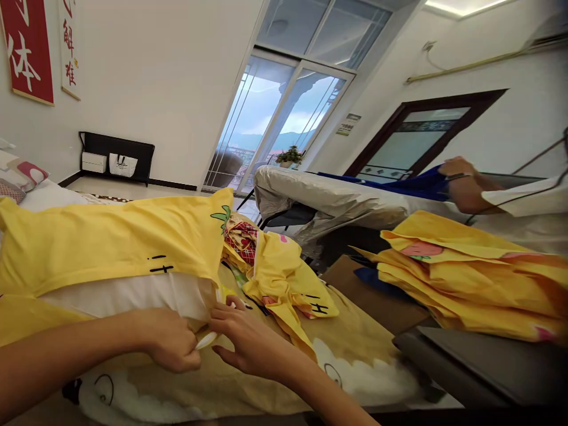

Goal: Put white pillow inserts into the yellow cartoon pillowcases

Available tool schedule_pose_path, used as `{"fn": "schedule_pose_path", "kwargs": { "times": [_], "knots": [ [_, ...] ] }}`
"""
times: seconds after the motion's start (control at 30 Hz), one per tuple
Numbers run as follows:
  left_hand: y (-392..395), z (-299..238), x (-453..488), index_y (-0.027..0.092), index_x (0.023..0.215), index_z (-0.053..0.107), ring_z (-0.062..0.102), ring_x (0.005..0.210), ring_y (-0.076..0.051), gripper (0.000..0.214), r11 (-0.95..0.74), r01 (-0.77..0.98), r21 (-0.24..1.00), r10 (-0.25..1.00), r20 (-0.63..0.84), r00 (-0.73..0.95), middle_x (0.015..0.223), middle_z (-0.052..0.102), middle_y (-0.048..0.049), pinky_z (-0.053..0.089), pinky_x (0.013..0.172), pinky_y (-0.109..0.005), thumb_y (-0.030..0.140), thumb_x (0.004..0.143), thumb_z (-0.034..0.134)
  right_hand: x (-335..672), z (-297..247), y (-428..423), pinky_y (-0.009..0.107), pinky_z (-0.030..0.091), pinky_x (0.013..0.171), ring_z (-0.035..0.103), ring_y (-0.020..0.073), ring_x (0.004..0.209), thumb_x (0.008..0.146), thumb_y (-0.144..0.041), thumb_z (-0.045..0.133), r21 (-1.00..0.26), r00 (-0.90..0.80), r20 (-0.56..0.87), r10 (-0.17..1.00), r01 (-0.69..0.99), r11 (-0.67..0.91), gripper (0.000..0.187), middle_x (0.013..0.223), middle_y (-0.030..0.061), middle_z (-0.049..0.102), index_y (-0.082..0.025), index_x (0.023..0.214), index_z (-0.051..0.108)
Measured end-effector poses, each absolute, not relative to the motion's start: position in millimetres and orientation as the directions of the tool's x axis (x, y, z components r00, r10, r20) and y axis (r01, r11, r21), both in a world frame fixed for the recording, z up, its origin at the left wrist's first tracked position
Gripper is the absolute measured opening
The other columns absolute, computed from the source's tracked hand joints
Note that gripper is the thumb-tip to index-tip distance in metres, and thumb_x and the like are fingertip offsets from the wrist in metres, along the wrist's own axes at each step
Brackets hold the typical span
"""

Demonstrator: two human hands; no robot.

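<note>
A yellow pillowcase [119, 236] with a green leaf motif and black marks lies over a white pillow [133, 296], which shows through the long opening on the near side. My left hand [171, 343] is closed at the near right corner of this opening, gripping the pillowcase's edge. A small white and yellow fold of cloth sticks out by its fingertips. Beside it, my right hand [242, 337] rests its bent fingers against the corner of the pillowcase, thumb held apart from them. Crumpled yellow fabric [284, 266] with a red checked piece lies just past the right hand.
Under the pillow spreads a tan bedcover [355, 349] with white sheep-like shapes. To the right, a pile of folded yellow fabric [470, 278] sits above a dark grey surface [497, 361]. Another person's arm [464, 183] reaches over blue cloth on a plastic-covered table [337, 192].
</note>
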State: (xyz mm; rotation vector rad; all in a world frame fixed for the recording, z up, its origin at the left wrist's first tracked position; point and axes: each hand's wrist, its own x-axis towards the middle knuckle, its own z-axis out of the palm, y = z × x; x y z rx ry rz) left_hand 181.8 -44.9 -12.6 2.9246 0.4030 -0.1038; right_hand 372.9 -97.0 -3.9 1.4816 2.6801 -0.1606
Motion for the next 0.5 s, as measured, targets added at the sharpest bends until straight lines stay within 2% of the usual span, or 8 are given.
{"fn": "schedule_pose_path", "kwargs": {
  "times": [0.1,0.17,0.23,0.3,0.37,0.43,0.5],
  "knots": [
    [-28.7,-15.0,208.3,0.014,0.089,0.068,0.065,0.073,-0.021,0.035,-0.968,0.183,0.171,0.168,-0.096,0.981,0.088,0.071,-0.0092,0.048,0.065,-0.03,0.029,0.09,0.037,380.3,-7.0,-101.8,0.043,0.028,0.098,0.055,0.0217,0.099,0.074,-0.024,0.061,0.009,-0.493,-0.118,0.862,0.868,0.497,0.019,0.099,0.0061,0.064,-0.021,0.092,0.064],
    [-16.5,-25.4,229.9,0.012,0.089,0.068,0.065,0.079,-0.022,0.028,-0.987,0.136,0.081,0.131,-0.061,0.99,0.09,0.071,-0.0102,0.048,0.072,-0.03,0.024,0.088,0.043,382.7,-11.7,-101.6,0.043,0.03,0.097,0.054,0.024,0.1,0.072,-0.02,0.062,0.113,-0.464,-0.117,0.878,0.872,0.476,0.023,0.102,0.0097,0.063,-0.018,0.095,0.065],
    [-4.6,-41.2,247.1,0.01,0.089,0.069,0.063,0.092,-0.022,0.024,-0.995,0.087,-0.051,0.087,0.004,0.996,0.096,0.07,-0.0119,0.046,0.085,-0.031,0.018,0.086,0.047,382.9,-20.8,-99.7,0.042,0.032,0.094,0.054,0.0253,0.101,0.073,-0.02,0.063,0.196,-0.446,-0.118,0.887,0.865,0.461,0.024,0.104,0.0117,0.064,-0.016,0.097,0.066],
    [7.0,-58.6,254.3,0.01,0.097,0.068,0.055,0.111,-0.022,0.024,-0.988,0.033,-0.151,0.013,0.126,0.992,0.112,0.065,-0.012,0.039,0.099,-0.03,0.016,0.088,0.047,383.2,-33.5,-97.1,0.04,0.033,0.092,0.055,0.0249,0.099,0.075,-0.021,0.063,0.244,-0.431,-0.121,0.894,0.86,0.448,0.021,0.099,0.011,0.066,-0.015,0.095,0.067],
    [17.8,-73.3,251.4,0.015,0.107,0.065,0.045,0.124,-0.02,0.025,-0.98,0.009,-0.2,-0.031,0.199,0.98,0.127,0.058,-0.0083,0.032,0.107,-0.032,0.019,0.088,0.05,385.3,-46.8,-95.3,0.039,0.033,0.091,0.057,0.0231,0.092,0.078,-0.018,0.06,0.298,-0.408,-0.121,0.905,0.855,0.425,0.012,0.086,0.0094,0.067,-0.016,0.084,0.069],
    [25.7,-82.5,244.2,0.022,0.109,0.064,0.04,0.129,-0.02,0.025,-0.977,0.053,-0.209,0.017,0.169,0.986,0.133,0.053,-0.0036,0.031,0.108,-0.036,0.022,0.086,0.054,389.5,-57.4,-95.7,0.04,0.032,0.091,0.057,0.0217,0.088,0.079,-0.013,0.056,0.36,-0.4,-0.091,0.912,0.84,0.405,0.017,0.079,0.0088,0.066,-0.016,0.071,0.07],
    [27.8,-86.3,241.1,0.023,0.099,0.068,0.041,0.128,-0.022,0.019,-0.968,0.132,-0.212,0.116,0.083,0.99,0.131,0.056,-0.0033,0.032,0.106,-0.039,0.024,0.084,0.056,394.3,-63.8,-98.3,0.041,0.03,0.094,0.056,0.0223,0.093,0.08,-0.01,0.054,0.404,-0.421,-0.025,0.907,0.825,0.395,0.022,0.085,0.0099,0.066,-0.017,0.065,0.069]
  ]
}}
